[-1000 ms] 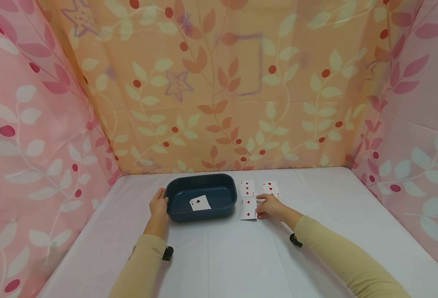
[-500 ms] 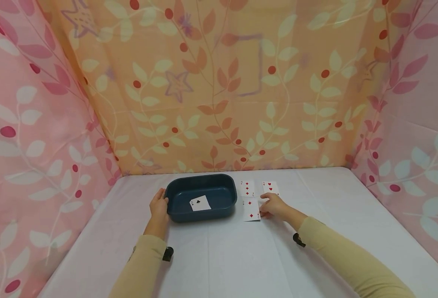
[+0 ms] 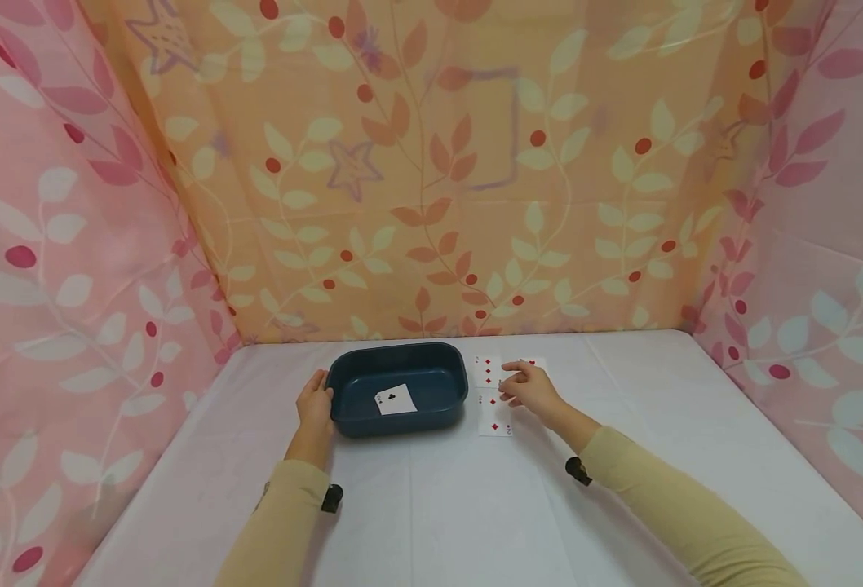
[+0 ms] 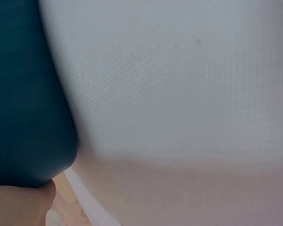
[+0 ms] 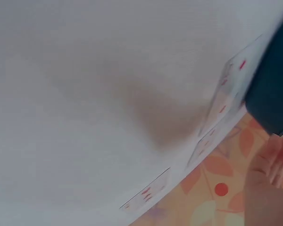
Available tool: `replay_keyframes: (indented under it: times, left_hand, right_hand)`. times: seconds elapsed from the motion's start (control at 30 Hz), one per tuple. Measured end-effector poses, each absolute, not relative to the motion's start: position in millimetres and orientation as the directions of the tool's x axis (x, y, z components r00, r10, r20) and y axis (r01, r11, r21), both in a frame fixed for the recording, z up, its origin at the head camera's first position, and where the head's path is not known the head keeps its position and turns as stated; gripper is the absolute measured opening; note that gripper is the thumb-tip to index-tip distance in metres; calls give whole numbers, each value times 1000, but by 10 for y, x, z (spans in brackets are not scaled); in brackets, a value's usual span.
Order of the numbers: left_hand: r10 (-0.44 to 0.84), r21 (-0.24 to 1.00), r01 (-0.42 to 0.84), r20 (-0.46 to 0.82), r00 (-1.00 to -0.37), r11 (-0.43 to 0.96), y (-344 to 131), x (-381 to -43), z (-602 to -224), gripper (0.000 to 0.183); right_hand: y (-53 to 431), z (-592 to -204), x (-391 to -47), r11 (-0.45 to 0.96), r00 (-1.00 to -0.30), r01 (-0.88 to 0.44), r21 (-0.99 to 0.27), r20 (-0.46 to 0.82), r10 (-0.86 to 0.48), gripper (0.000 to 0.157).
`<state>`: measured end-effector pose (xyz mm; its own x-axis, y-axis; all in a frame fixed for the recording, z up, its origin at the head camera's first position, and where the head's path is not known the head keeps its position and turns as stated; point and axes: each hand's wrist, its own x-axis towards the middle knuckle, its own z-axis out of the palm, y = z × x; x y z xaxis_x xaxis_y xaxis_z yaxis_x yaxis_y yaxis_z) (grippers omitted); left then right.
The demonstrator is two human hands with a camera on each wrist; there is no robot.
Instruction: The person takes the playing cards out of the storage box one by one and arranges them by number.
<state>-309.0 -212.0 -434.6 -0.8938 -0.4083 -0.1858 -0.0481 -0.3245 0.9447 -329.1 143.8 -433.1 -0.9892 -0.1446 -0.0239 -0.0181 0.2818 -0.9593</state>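
A dark blue rectangular dish (image 3: 402,416) stands left of centre on the white table. Its left end is held by my left hand (image 3: 314,408), with the thumb at the rim; most of the grip is hidden. Inside the dish lies a club playing card (image 3: 396,399). My right hand (image 3: 537,397) hovers over the cards to the right of the dish, fingers loosely bent, holding nothing that shows. Below it is a two of diamonds (image 3: 494,420). A three of diamonds (image 3: 486,371) lies just behind that card. The hand partly covers a heart card (image 3: 539,362).
The white cloth (image 3: 439,505) covers the table. Patterned fabric walls rise at the back (image 3: 431,204), left (image 3: 72,326) and right (image 3: 820,285). In the right wrist view, the dish's end (image 5: 276,84) is close to the cards.
My right hand first drew the two of diamonds slightly right and forward, then let it go and lifted up and left over the cards. My left hand and the dish stayed put.
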Motion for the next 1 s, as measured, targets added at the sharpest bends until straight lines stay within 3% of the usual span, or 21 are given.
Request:
replay_keyframes:
  times: [0.23,0.47,0.87,1.0]
  left_hand:
    - [-409,944,-31,-171,-896,-328,-2117,-3094,-4342,54]
    - [-414,944,-40,-181,-892,-327,-2126,-3111,-4351,54]
    - [-415,941,-47,-192,-889,-335,-2126,-3111,-4341,54]
    - [-416,941,-48,-194,-889,-336,-2125,-3105,-4342,54]
  right_hand:
    - [1162,-4278,-3304,47,-963,-133,-990,118,-244,39]
    - [834,-4243,-3306,-57,-947,-114,-992,126,-294,46]
    - [434,-4277,-3447,-18,-903,-141,-990,136,-407,49]
    - [339,-4278,-3513,91,-884,-141,-986,84,-459,55]
